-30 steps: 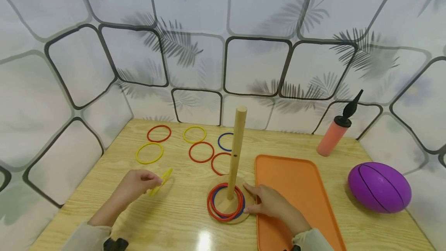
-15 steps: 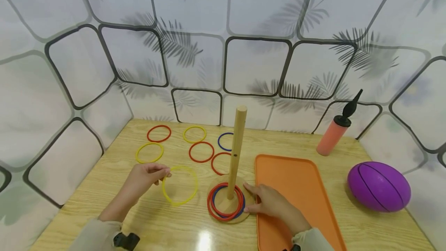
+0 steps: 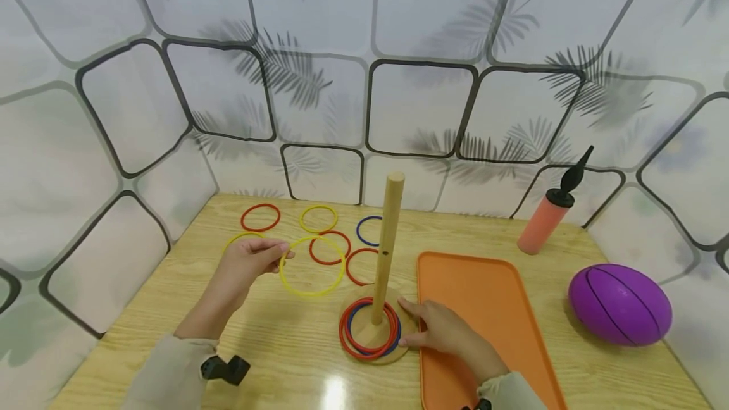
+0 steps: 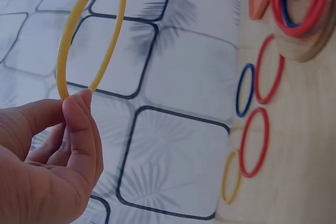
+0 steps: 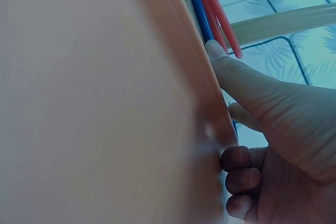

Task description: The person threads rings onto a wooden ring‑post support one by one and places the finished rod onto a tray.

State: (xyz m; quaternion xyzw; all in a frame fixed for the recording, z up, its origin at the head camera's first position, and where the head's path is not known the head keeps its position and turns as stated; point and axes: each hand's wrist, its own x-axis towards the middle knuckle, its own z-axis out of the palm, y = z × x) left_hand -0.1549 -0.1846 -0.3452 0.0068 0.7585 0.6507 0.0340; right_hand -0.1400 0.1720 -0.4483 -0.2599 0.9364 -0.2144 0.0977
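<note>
In the head view my left hand [image 3: 245,271] pinches a thin yellow ring [image 3: 312,295] by its left edge, raised over the table. The left wrist view has thumb and fingertips on the ring's lower end. A wooden ring-toss stand [image 3: 388,239] with an upright post and round base stands mid-table. Red rings [image 3: 342,328] and a blue ring [image 3: 399,338] lie around the post's foot. My right hand [image 3: 441,331] holds the base's right edge between thumb and forefinger; its other fingers are curled in the right wrist view.
Behind the stand lie loose rings: red [image 3: 260,230], yellow [image 3: 319,206], blue [image 3: 357,231] and more. An orange tray [image 3: 478,283] sits under the right forearm. A pink hand pump [image 3: 538,229] and a purple ball [image 3: 621,305] are at the right. A patterned backdrop [image 3: 319,106] encloses the table.
The left hand has moved right and up with the yellow ring, turning it from edge-on to face the head camera. The right hand stays at the stand's base.
</note>
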